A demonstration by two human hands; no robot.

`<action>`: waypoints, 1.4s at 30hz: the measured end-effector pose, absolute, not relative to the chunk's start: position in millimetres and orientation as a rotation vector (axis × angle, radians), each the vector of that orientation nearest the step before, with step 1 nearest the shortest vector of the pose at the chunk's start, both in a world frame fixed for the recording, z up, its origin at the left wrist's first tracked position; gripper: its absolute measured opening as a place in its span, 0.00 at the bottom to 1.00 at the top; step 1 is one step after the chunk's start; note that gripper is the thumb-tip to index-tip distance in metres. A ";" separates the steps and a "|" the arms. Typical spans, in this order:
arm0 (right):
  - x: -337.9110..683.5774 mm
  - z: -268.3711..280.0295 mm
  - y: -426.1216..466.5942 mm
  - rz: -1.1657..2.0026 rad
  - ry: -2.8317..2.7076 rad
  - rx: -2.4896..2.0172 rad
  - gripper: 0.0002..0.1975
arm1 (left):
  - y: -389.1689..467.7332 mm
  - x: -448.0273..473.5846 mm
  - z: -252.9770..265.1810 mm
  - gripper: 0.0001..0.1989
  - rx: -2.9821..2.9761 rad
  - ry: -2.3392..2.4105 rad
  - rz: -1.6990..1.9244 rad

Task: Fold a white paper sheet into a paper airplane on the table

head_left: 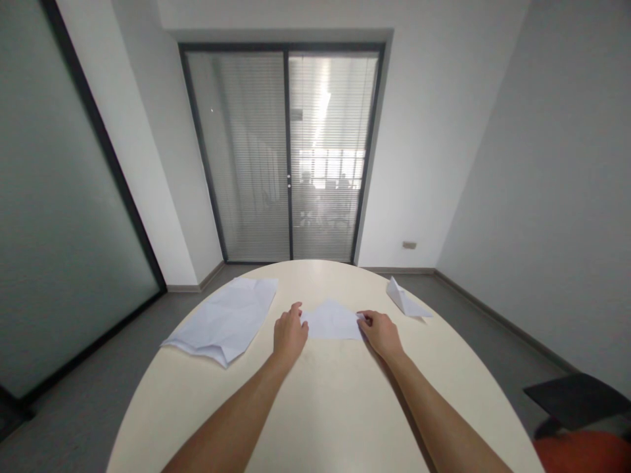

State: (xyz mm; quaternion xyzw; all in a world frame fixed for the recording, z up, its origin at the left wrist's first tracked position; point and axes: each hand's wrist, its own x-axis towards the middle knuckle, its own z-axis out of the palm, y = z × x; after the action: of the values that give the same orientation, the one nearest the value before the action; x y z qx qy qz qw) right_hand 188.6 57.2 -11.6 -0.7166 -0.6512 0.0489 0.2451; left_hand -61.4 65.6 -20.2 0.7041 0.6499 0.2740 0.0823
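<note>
A folded white sheet of paper [332, 322] lies near the middle of the round table, its top edge rising to a low peak. At its left end is my left hand [290, 334], with thumb and fingers around the edge and the index finger raised a little. My right hand [382, 334] pinches the right corner between thumb and fingers. Parts of both ends of the paper are hidden by my fingers.
On the cream round table [325, 407], several loose white sheets [229, 318] lie at the left. A folded paper shape [405, 301] stands at the right, close to the table's edge. A chair with an orange seat [582, 452] is at the lower right.
</note>
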 end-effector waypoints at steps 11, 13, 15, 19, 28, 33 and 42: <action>186.3 -9.6 53.6 0.015 -1.894 -1.947 0.16 | 63.5 -60.8 -16.1 0.24 2.149 1.925 0.777; 184.7 -7.7 52.0 -0.008 -1.916 -1.951 0.16 | 62.2 -60.5 -14.1 0.23 2.164 1.911 0.772; 181.8 -4.5 49.4 -0.036 -1.935 -1.960 0.16 | 60.7 -60.3 -12.0 0.23 2.183 1.894 0.780; 171.1 6.1 39.5 -0.097 -1.984 -2.001 0.17 | 57.0 -60.0 -7.9 0.23 2.214 1.868 0.776; 150.1 20.5 19.8 -0.167 -2.100 -2.055 0.21 | 52.0 -60.6 -3.9 0.21 2.284 1.939 0.714; 153.6 15.3 22.1 -0.168 -2.110 -2.001 0.19 | 50.6 -61.2 -1.4 0.20 2.217 1.944 0.700; 158.7 9.7 27.5 -0.081 -2.119 -1.931 0.20 | 51.7 -62.4 -0.5 0.16 2.125 1.895 0.762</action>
State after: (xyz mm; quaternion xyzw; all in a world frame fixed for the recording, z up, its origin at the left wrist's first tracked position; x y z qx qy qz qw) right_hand 158.7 27.5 9.7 -0.6670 -0.7320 -0.0279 0.1361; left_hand -62.4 51.7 -0.5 0.7177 0.6398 0.2572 0.0970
